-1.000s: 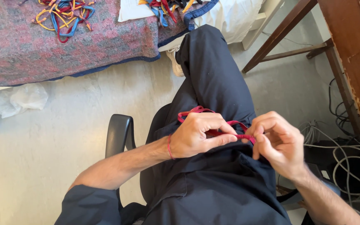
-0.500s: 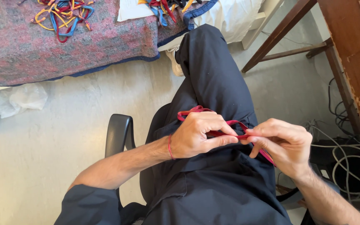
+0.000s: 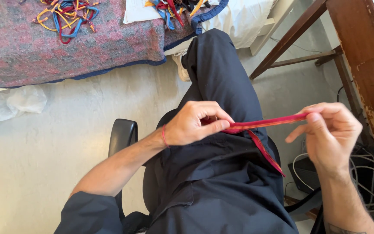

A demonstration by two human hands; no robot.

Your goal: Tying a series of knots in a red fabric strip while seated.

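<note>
Lap: the person sits in a black chair (image 3: 123,134), dark trousers (image 3: 221,86) filling the lower middle of the view, one leg stretched away toward the bed.
Left hand (image 3: 195,123): rests over the lap, a thin red band round the wrist; its fingers (image 3: 215,126) are clenched on one end of a red strap (image 3: 265,124), thumb pressing it against the curled forefinger.
Red strap: a flat woven ribbon, red with a thin lighter stripe, drawn nearly taut between the two hands just above the thigh; a loose tail (image 3: 265,151) hangs from near the left hand and slants down across the trousers.
Right hand (image 3: 332,134): held to the right of the lap, at about the same height as the left; its fingers (image 3: 314,117) pinch the far end of the strap between thumb and forefinger, the other fingers loosely curled.
Cables (image 3: 369,173): a tangle of pale cords and a dark box on the floor under the right hand.
Desk (image 3: 364,56): worn brown wood along the right edge, its slanted leg brace running behind the knee.
Floor (image 3: 66,130): pale, with a crumpled white bag (image 3: 18,102) at left.
Bed (image 3: 66,47): farthest off, covered by a mottled pink blanket with a blue border.
Cord heaps: one bundle of yellow, blue and red cords (image 3: 63,15) lies on the blanket at upper left; a second bundle (image 3: 174,8) lies at the top middle beside a white sheet (image 3: 239,17).
</note>
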